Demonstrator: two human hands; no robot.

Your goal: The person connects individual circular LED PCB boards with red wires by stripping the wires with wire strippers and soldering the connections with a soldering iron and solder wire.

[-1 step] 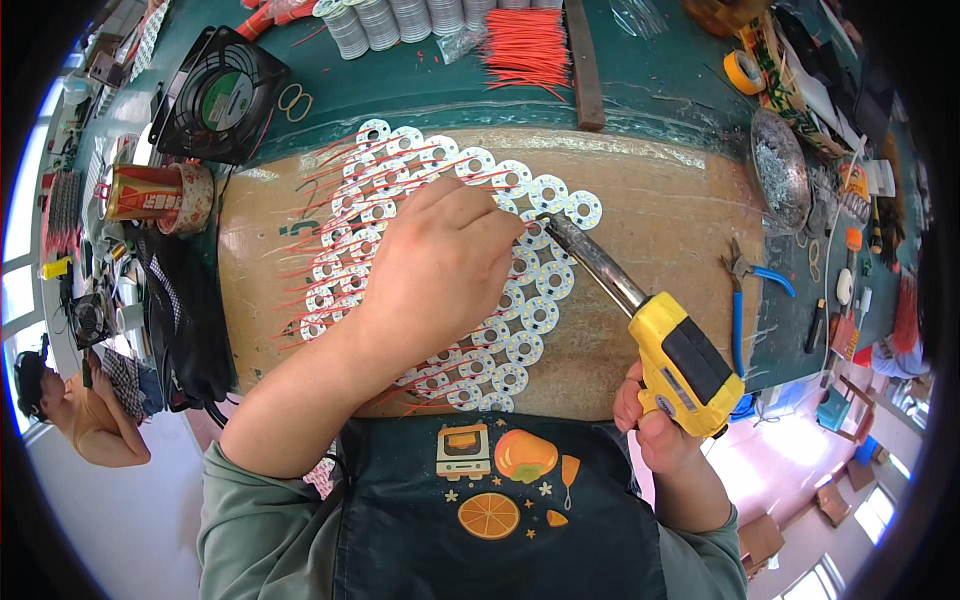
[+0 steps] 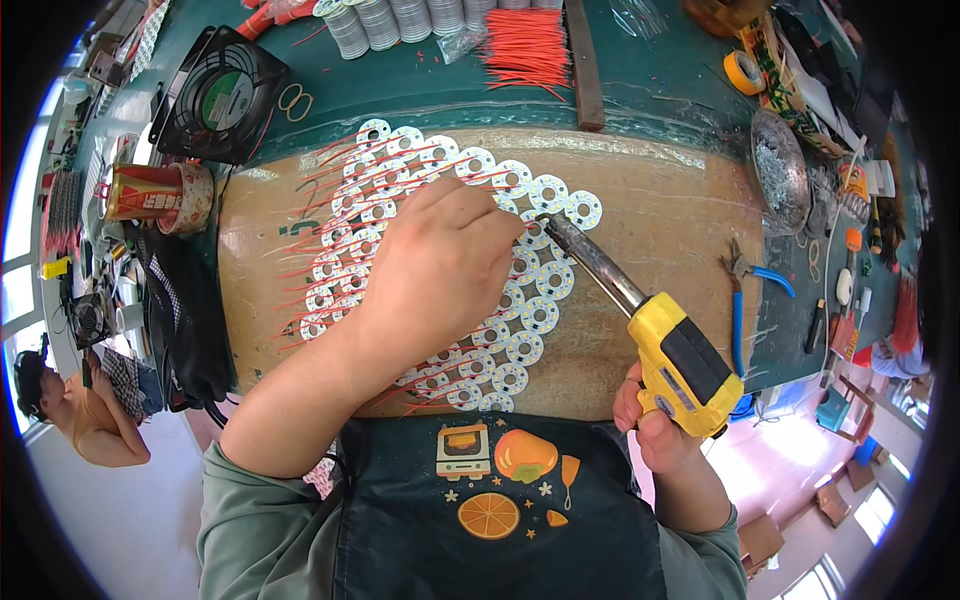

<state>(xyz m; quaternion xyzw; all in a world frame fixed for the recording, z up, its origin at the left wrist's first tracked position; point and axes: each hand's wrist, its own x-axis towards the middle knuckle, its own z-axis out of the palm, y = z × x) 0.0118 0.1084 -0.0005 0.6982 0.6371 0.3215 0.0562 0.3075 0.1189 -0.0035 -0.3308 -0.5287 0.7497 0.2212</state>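
Rows of white ring-shaped LED boards (image 2: 540,315) lie on a brown work board, many with thin red wires (image 2: 310,270) trailing to the left. My left hand (image 2: 440,255) reaches over the rows, its thumb and fingers pinched on a red wire at one ring near the right side. It hides several rings under it. In my right hand (image 2: 655,420) is a yellow and black soldering gun (image 2: 690,365), gripped by its handle. Its dark metal tip points up and left and meets that same ring, just beside my left fingertips.
A bundle of red wires (image 2: 525,48) and stacks of ring boards (image 2: 380,22) stand at the back. Blue-handled cutters (image 2: 740,285) and a metal bowl (image 2: 778,170) are on the right. A black fan (image 2: 218,95) and a can (image 2: 145,193) stand left. Another person (image 2: 90,410) is beyond.
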